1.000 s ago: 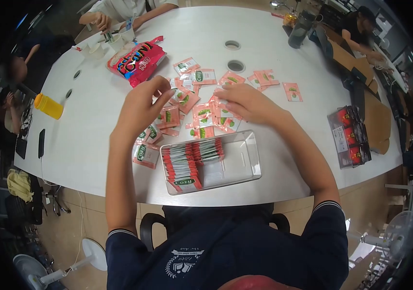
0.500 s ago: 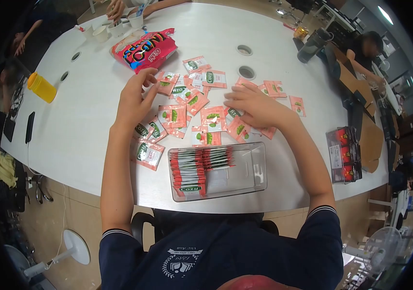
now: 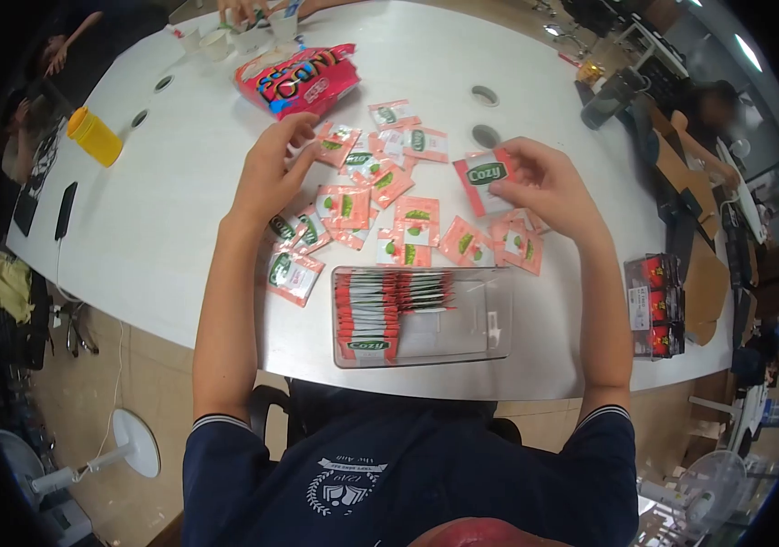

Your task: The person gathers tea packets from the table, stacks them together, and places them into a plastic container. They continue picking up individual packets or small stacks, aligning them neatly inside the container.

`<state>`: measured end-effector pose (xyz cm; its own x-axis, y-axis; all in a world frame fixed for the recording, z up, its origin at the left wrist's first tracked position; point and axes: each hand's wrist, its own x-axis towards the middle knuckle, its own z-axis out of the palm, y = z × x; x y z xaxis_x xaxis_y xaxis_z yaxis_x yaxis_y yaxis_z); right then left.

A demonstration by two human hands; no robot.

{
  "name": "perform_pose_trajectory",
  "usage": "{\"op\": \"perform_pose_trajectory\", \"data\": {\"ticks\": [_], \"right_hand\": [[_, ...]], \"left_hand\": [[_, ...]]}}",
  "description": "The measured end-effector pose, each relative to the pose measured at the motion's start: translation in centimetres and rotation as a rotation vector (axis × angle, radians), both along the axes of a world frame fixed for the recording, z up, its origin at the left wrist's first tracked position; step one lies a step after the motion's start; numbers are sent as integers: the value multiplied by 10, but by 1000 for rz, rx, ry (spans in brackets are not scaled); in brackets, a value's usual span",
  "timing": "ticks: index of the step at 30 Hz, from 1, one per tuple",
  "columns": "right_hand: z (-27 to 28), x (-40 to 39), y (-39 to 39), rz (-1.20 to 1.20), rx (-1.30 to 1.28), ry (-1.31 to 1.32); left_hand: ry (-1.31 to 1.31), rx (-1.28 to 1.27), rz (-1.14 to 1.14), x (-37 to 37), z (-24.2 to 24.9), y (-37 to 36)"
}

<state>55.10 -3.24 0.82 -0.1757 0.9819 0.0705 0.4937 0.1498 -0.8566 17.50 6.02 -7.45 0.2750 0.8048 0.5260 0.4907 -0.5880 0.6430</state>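
Note:
My right hand (image 3: 549, 187) holds up a pink-and-white Cozy sachet (image 3: 480, 180), its thumb across the front and the fingers behind. Over the left side of the table is my left hand (image 3: 271, 173), fingers apart, with the tips beside a pink sachet (image 3: 338, 141) in the pile. Loose sachets (image 3: 417, 219) lie scattered and overlapping between my hands, some with the green Cozy label up. Close to my body stands a clear plastic box (image 3: 480, 342). Upright sachets (image 3: 366, 314) fill its left side, and a shorter row sits at its back middle.
A pink snack bag (image 3: 303, 80) lies beyond my left hand. White cups (image 3: 216, 46) stand farther back by another person's hand (image 3: 242, 11). A yellow bottle (image 3: 96, 137) is at left; a pack of red items (image 3: 654, 305) sits at right, near a dark tumbler (image 3: 613, 100).
My right hand has lifted a sachet from the right side of the pile and moved right, turning its Cozy face toward me. My left hand stays near the same sachet.

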Motion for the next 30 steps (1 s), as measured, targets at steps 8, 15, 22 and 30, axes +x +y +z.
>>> {"op": "perform_pose_trajectory", "data": {"ticks": [8, 15, 22, 30], "right_hand": [[9, -23, -29, -54, -89, 349], [26, -62, -81, 61, 17, 290], [-7, -78, -142, 16, 102, -72], [2, -60, -157, -165, 7, 70]], "left_hand": [[-274, -293, -172, 12, 30, -15], [49, -129, -562, 48, 110, -112], [197, 66, -475, 35, 97, -148], [248, 26, -453, 36, 89, -171]]}}
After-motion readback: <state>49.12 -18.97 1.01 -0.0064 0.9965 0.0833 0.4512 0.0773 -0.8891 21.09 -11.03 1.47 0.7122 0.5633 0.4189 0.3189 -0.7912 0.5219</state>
